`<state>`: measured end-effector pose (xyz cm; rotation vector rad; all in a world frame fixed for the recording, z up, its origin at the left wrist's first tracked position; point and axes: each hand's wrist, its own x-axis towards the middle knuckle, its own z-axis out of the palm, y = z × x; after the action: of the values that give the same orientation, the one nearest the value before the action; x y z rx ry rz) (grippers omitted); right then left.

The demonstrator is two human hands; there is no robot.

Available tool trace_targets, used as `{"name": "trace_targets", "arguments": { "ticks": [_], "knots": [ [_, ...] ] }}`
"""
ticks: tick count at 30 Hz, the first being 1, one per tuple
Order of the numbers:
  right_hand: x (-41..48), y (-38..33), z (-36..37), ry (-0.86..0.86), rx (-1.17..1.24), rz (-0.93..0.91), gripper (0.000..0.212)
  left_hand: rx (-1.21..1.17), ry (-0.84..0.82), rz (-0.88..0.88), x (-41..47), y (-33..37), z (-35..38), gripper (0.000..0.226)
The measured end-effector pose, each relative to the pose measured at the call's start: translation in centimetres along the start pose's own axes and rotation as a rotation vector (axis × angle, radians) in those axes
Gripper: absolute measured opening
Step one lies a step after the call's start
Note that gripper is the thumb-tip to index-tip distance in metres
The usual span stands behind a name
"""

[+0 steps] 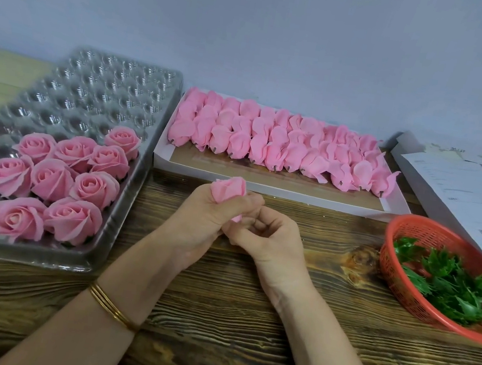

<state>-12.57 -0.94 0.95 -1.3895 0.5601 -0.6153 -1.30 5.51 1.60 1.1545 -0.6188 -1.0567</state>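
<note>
1. Watching from the head camera, I count one pink rose bud (228, 191) in hand, held above the wooden table (242, 324), just in front of the white box.
2. My view shows the left hand (206, 221) curled round the bud, whose top sticks up above the thumb and forefinger.
3. I see the right hand (268, 243) pressed against the left, its fingers curled and pinching the bud's lower end, where a sliver of pink shows between the two hands.
4. On the left wrist I see thin gold bangles (112, 308); I cannot count them surely.
5. Beyond the hands lies one white box (162, 151) holding closed pink buds (277, 144) in about three overlapping rows, too crowded for me to count exactly.
6. To the left sits one clear plastic tray (105, 91) of round cups, with nine opened roses (50, 179) clustered in its near part; three more roses show at the left edge, partly cut off.
7. To the right stands one red basket (415, 232) of green leafy pieces (450, 285), too tangled to count.
8. Behind the basket I see a printed sheet (459, 191) with a square code.
</note>
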Motion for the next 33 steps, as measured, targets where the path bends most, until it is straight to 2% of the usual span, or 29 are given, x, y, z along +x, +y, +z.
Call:
{"name": "trace_targets", "arguments": {
  "ticks": [2,5,7,8,12,14,17,21,23,24,28,30,33],
  "knots": [
    [0.1,0.1,-0.1,-0.008,-0.005,0.001,0.008,-0.002,-0.019,0.009,-0.2,0.3,0.3,0.059],
    [0.3,0.0,0.0,-0.059,0.109,0.078,0.005,-0.003,-0.073,0.025,-0.4,0.6,0.5,0.036],
    [0.4,-0.1,-0.2,-0.13,0.232,0.139,0.023,0.007,-0.107,0.027,-0.6,0.6,0.5,0.032],
    [0.4,-0.2,-0.3,-0.163,0.282,0.166,0.025,0.016,-0.116,0.031,-0.6,0.7,0.5,0.032],
    [0.5,-0.5,-0.5,-0.214,0.374,0.256,0.009,0.055,-0.057,0.068,-0.5,0.6,0.4,0.025],
    [0.5,-0.5,-0.6,-0.196,0.379,0.289,0.012,0.12,0.005,0.113,-0.4,0.2,0.4,0.016],
    [0.7,-0.5,-0.8,-0.105,0.365,0.298,0.041,0.264,0.074,0.212,-0.5,-0.2,0.5,0.008],
    [0.8,-0.3,-0.7,0.062,0.323,0.216,0.038,0.442,0.207,0.292,-0.2,-0.4,0.5,0.007],
    [0.8,-0.3,-0.7,0.112,0.304,0.18,0.047,0.579,0.252,0.335,-0.2,-0.5,0.5,0.019],
    [0.8,-0.3,-0.7,0.122,0.29,0.166,0.049,0.613,0.246,0.347,-0.2,-0.6,0.5,0.023],
    [0.6,-0.3,-0.5,0.11,0.287,0.126,0.031,0.675,0.151,0.389,-0.7,-1.0,0.9,0.025],
    [0.6,-0.3,-0.4,0.127,0.282,0.12,0.034,0.69,0.12,0.384,-0.7,-1.1,1.0,0.015],
    [0.6,-0.3,-0.3,0.138,0.28,0.137,0.043,0.717,0.13,0.389,-0.8,-1.2,0.9,0.027]
  ]
}}
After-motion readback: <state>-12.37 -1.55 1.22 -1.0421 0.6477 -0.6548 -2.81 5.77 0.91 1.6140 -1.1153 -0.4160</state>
